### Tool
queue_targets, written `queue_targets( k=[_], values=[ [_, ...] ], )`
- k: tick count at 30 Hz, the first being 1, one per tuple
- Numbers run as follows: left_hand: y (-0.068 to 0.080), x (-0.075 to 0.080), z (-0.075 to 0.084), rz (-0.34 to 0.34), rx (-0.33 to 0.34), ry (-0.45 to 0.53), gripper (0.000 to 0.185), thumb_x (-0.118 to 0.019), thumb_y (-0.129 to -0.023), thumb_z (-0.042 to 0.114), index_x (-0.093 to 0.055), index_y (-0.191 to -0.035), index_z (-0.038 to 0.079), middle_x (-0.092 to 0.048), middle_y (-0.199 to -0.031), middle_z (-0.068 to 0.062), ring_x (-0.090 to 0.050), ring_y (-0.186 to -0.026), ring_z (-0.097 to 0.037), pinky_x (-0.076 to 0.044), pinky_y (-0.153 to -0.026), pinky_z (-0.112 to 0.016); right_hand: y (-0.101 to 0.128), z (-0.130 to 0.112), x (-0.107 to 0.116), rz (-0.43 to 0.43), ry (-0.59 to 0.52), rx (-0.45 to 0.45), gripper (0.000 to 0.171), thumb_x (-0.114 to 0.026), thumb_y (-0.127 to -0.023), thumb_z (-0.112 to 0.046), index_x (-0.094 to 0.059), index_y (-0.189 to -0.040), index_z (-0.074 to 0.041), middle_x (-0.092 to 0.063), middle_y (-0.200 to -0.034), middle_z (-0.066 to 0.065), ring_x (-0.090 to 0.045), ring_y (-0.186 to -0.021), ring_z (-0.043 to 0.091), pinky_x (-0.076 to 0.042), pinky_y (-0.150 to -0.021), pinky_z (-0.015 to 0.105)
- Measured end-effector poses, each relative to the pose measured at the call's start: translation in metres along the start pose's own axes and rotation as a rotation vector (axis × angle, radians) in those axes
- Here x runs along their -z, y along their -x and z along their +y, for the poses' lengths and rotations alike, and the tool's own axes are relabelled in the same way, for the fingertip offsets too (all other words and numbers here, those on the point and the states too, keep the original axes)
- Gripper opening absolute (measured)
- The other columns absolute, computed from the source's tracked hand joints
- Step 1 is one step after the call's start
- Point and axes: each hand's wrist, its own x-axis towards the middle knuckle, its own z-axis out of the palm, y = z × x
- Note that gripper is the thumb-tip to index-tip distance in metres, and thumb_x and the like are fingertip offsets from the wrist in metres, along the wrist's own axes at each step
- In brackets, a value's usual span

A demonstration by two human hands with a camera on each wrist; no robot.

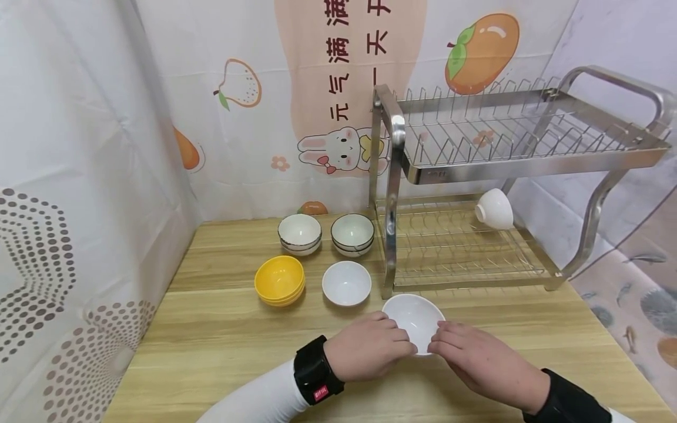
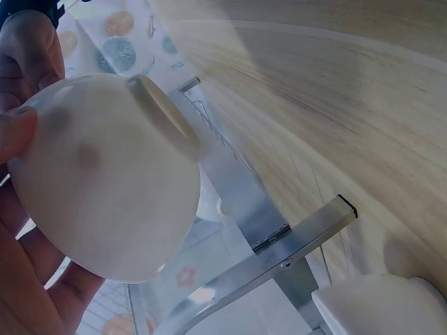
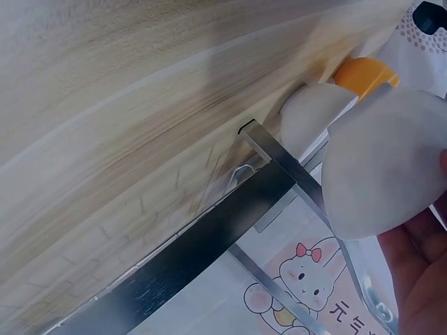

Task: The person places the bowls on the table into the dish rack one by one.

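My left hand (image 1: 370, 348) and right hand (image 1: 489, 364) grip one white bowl (image 1: 415, 317)
It is held above the wood-grain table (image 1: 211, 341), smooth and round, near one two-tier metal rack (image 1: 539, 167). A second white bowl (image 1: 346, 284) stands on the table, a third white bowl (image 1: 495, 210) lies tipped on the lower wire tier (image 1: 465, 286); also two dark-rimmed bowl stacks (image 1: 300, 231), one glossy yellow stack (image 1: 280, 279).

Hands (image 1: 367, 348): two, lower centre of frame. White bowls (image 1: 412, 317): three (lower centre, centre, right). Dark-rimmed bowl stacks (image 1: 299, 230): two, centre. Yellow bowl stack (image 1: 279, 279): one, left of centre. Dish rack (image 1: 539, 169): one, right; tiers: two.
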Motion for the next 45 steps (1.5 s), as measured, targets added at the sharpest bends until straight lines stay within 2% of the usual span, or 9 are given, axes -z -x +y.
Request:
queue_targets(
  k=[8,13,18,22,25,29,33,39,45],
  values=[
    [-0.004,-0.002,-0.002,-0.006,-0.002,0.023,0.015,-0.064,-0.096,0.030,-0.067,-0.110,0.031,-0.062,-0.098,0.021,-0.057,-0.089,0.000,-0.041,-0.083,-0.020,0.002,0.003,0.000,0.007,-0.017,-0.020,0.041,-0.027,-0.109,-0.024,-0.066,-0.101,-0.015,-0.064,-0.101,-0.007,-0.063,-0.099,0.013,-0.047,-0.097,0.029],
    [-0.008,-0.003,-0.004,-0.013,0.021,0.041,0.017,-0.064,-0.096,0.027,-0.066,-0.113,0.028,-0.062,-0.101,0.018,-0.057,-0.093,-0.002,-0.042,-0.088,-0.021,0.001,0.005,-0.001,0.073,-0.009,-0.033,0.040,-0.028,-0.109,-0.023,-0.066,-0.100,-0.014,-0.062,-0.099,-0.008,-0.062,-0.098,0.011,-0.047,-0.098,0.025],
    [-0.008,-0.004,-0.008,0.100,0.075,0.096,0.038,-0.065,-0.096,0.032,-0.060,-0.132,0.023,-0.059,-0.128,0.006,-0.053,-0.119,-0.012,-0.037,-0.108,-0.027,0.000,0.011,-0.001,0.112,0.011,-0.087,0.041,-0.027,-0.108,-0.022,-0.066,-0.103,-0.010,-0.064,-0.101,-0.004,-0.064,-0.100,0.016,-0.049,-0.095,0.029],
    [-0.008,-0.005,-0.010,0.206,0.113,0.097,0.058,-0.062,-0.094,0.049,-0.050,-0.143,0.019,-0.048,-0.145,-0.003,-0.039,-0.137,-0.022,-0.023,-0.118,-0.034,0.004,0.020,0.007,0.121,0.030,-0.281,0.041,-0.028,-0.109,-0.028,-0.064,-0.105,-0.007,-0.067,-0.104,0.005,-0.066,-0.099,0.024,-0.056,-0.080,0.039],
    [-0.010,-0.008,-0.011,0.235,0.125,0.104,0.068,-0.059,-0.092,0.060,-0.048,-0.145,0.019,-0.044,-0.148,-0.005,-0.034,-0.141,-0.024,-0.022,-0.119,-0.036,0.005,0.029,0.016,0.138,-0.033,-0.496,0.019,-0.050,-0.104,-0.016,-0.063,-0.107,-0.002,-0.067,-0.103,0.011,-0.067,-0.095,0.028,-0.056,-0.075,0.046],
    [-0.017,-0.012,-0.009,0.197,0.118,0.129,0.078,-0.054,-0.088,0.071,-0.045,-0.147,0.021,-0.041,-0.151,-0.005,-0.030,-0.144,-0.023,-0.025,-0.118,-0.039,0.000,0.052,0.026,0.163,-0.188,-0.770,0.019,-0.062,-0.092,0.005,-0.063,-0.111,0.006,-0.068,-0.101,0.017,-0.065,-0.091,0.033,-0.055,-0.073,0.048],
    [-0.027,-0.016,-0.004,0.103,0.112,0.105,0.081,-0.045,-0.088,0.077,-0.042,-0.150,0.025,-0.036,-0.155,-0.003,-0.025,-0.146,-0.024,-0.026,-0.117,-0.043,-0.001,0.087,0.035,0.139,-0.331,-0.979,0.025,-0.052,-0.102,-0.009,-0.059,-0.118,0.009,-0.067,-0.105,0.022,-0.062,-0.092,0.028,-0.052,-0.072,0.030],
    [-0.049,-0.020,0.006,0.045,0.063,0.053,0.082,-0.040,-0.088,0.080,-0.040,-0.151,0.028,-0.036,-0.153,-0.002,-0.031,-0.142,-0.023,-0.026,-0.117,-0.041,0.008,0.142,0.039,0.098,-0.646,-1.145,0.042,-0.037,-0.108,-0.020,-0.044,-0.131,0.014,-0.054,-0.125,0.028,-0.052,-0.104,0.011,-0.044,-0.085,0.017],
    [-0.065,-0.025,0.017,0.053,0.009,0.023,0.082,-0.038,-0.087,0.081,-0.038,-0.153,0.031,-0.038,-0.153,-0.001,-0.029,-0.143,-0.021,-0.025,-0.118,-0.040,0.010,0.184,0.031,0.127,-0.782,-1.236,0.049,-0.032,-0.109,-0.020,-0.031,-0.140,0.018,-0.039,-0.142,0.031,-0.044,-0.127,0.028,-0.044,-0.105,0.035]
  ],
)
